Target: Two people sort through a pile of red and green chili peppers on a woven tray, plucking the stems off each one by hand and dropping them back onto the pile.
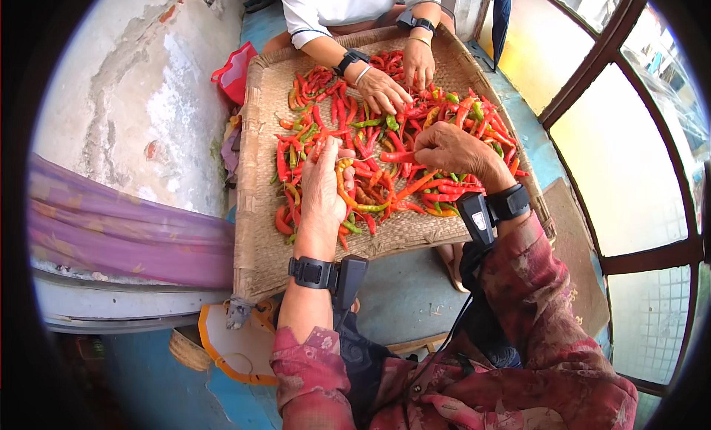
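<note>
On your right stand wood-framed windows (629,163), and on your left a pale wall (174,104) with flaking plaster. In front of you, above a blue-grey floor (415,274), is a broad woven tray (255,185) with a raised rim. The peppers (455,189) lie loose across its middle, mostly red, with some green, yellow and orange ones mixed in, and bare weave shows along the left and near sides.

A purple cloth (141,222) stretches along the wall, left of the tray. Facing you across the tray is a person in a white top (341,4), both of whose hands reach down into the peppers. A white container with an orange rim (241,341) sits low, beside the tray's near left corner. A red bag (238,68) lies just outside the far left edge; a dark folded umbrella (502,19) hangs near the far right corner.

Your right hand (455,150) is over the right part of the heap, thumb and fingertips pinching a red pepper (398,157). Your left hand (323,184), at the heap's near left, curls around a yellow-orange pepper (341,180). You wear a black strap (312,273) on each wrist.
</note>
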`<state>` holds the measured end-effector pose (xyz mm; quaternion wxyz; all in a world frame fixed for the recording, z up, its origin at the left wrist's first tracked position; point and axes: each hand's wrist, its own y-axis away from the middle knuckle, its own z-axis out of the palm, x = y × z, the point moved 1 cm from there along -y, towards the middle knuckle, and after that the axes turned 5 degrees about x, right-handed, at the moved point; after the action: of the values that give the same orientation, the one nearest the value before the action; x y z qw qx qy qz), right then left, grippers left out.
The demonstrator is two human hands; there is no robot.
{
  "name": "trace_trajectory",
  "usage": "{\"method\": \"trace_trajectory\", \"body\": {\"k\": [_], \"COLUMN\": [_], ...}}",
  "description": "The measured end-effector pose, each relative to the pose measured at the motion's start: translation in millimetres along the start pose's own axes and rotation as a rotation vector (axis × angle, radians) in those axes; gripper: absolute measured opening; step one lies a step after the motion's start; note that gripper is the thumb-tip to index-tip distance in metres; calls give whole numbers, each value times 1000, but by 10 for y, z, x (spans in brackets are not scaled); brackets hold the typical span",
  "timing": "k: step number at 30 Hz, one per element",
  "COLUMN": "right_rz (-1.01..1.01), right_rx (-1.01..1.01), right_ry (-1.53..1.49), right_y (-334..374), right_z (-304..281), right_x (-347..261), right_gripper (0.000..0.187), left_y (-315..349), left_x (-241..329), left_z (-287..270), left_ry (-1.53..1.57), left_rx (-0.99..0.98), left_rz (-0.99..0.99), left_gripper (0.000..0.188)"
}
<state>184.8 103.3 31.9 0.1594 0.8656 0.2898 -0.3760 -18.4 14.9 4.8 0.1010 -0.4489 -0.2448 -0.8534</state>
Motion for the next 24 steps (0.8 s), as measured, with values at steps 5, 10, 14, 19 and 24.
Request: {"method": "trace_trajectory", "body": {"k": [5,10,14,19,24], "right_rz": [-89,20,-98,-178,-349], "right_rx": [123,411,788,-68,11], "right_ry": [352,-18,7,-70,-62], "right_y": [1,-125,-154,37,135], "right_z": [26,-6,36,427,696], "right_x": [125,169,145,-310,-309], "right_gripper": [18,23,34,45,27], "left_y": [-114,-81,16,-21,0], "left_x": [116,19,-83,-168,-182], "left_z": [-157,-131,60,102,175], "left_ry": [48,137,160,186,106], "left_rx": [104,10,-61,-9,68], "left_rz": [86,-20,-84,-18,16], "left_gripper": [25,19,19,22,21]}}
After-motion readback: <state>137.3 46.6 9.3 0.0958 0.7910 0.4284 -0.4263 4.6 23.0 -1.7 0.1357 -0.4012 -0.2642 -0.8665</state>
